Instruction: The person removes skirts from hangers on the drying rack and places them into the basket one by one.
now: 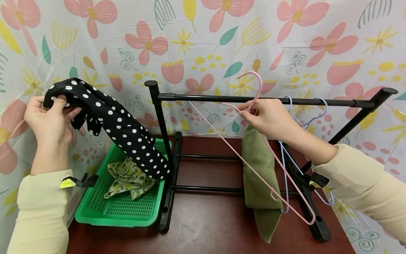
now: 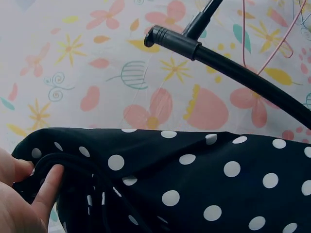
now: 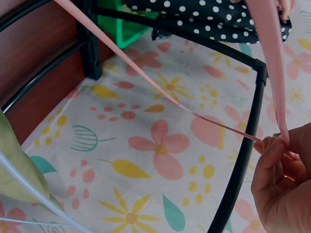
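In the head view my left hand pinches one end of a black cloth with white polka dots, lifted at the left. Its lower end hangs down over the green basket beside the rack post. In the left wrist view, thumb and fingers grip the cloth's edge. My right hand pinches a pink hanger just below its hook, in front of the rack's top bar. Nothing hangs on the pink hanger, and its hook stands above the bar.
A black rack stands on the brown table. Blue hangers hang from its right part, near a folded olive-green garment. Inside the basket lies a crumpled yellow-green patterned cloth. Floral fabric covers the wall behind.
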